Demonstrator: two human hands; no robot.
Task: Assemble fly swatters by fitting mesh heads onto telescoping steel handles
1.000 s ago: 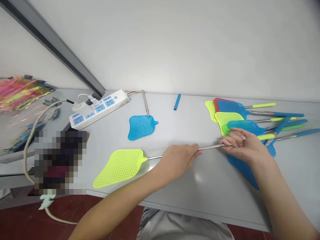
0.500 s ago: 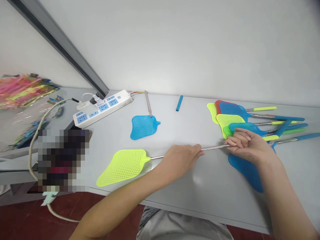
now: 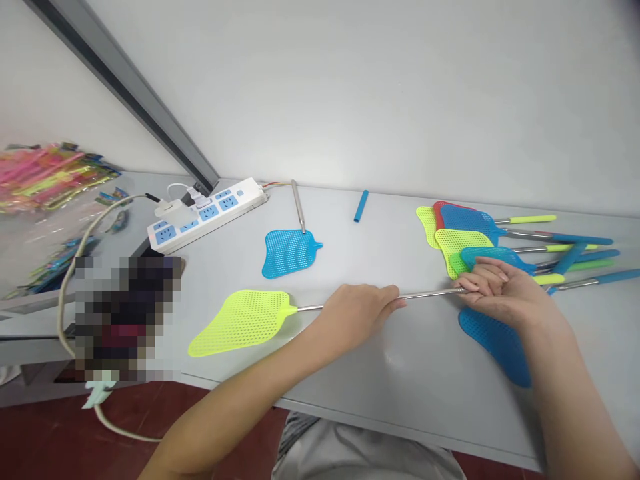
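Note:
A yellow fly swatter [image 3: 243,325] lies across in front of me, its perforated head to the left and its thin metal rod running right. My left hand [image 3: 361,308] is closed round the rod near its middle. My right hand [image 3: 493,288] has its fingers curled round the rod's right end, palm turned up; the grip end is hidden inside it. Behind my left hand, a loose blue swatter head [image 3: 290,253] touches the tip of a bare metal rod [image 3: 299,207]. A short blue tube [image 3: 361,206] lies farther back.
Several assembled swatters in blue, yellow, green and red [image 3: 473,220] are piled at the right, partly under my right hand. A white power strip [image 3: 210,217] with plugs and a cable stands back left. Bagged items in plastic [image 3: 50,177] lie at the far left, beside a blurred patch.
The yellow swatter's head has shifted slightly up and left. Both hands keep their hold on the rod with little movement.

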